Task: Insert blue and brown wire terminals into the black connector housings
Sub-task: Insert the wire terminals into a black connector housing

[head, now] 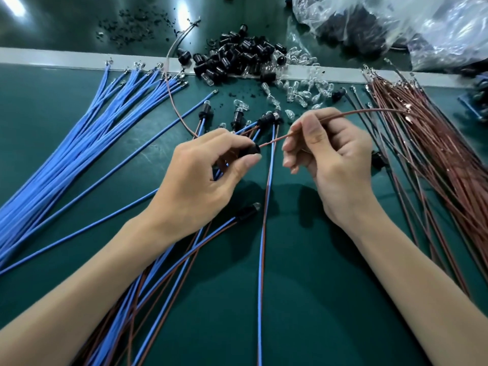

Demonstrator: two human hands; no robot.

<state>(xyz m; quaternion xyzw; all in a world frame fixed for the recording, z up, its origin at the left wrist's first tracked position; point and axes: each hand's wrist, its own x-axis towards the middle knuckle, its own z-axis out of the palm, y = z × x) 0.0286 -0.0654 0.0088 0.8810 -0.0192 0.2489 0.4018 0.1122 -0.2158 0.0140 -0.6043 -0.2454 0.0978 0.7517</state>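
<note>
A black connector housing [250, 150] is pinched between thumb and fingertips of the left hand [203, 170] and held above the tabletop [303, 260], its open end turned toward the right hand [332, 159], presumably so that the cavity can be reached head-on. A brown wire [364, 111] is gripped by the curled fingers of the right hand close behind its near end, which is met at the mouth of the housing; a short grip of this kind is judged to keep the thin wire from buckling as it is pushed in. Whether the terminal is already seated cannot be told. The free length of the wire arches away to the right, ending over the spread of loose brown wires [433, 154] from which it was probably drawn. Loose blue wires [87, 133] are fanned out on the left, within reach of the other hand. Finished assemblies [268, 118] with blue and brown leads are laid between and beneath the forearms. Farther back, a heap of black housings [237, 58] and scattered clear glass bulbs [303, 88] are crowded along a white strip [66, 57], with a plastic bag [412, 25] behind. The leads of the finished pieces cross directly below the held housing and could be snagged.
</note>
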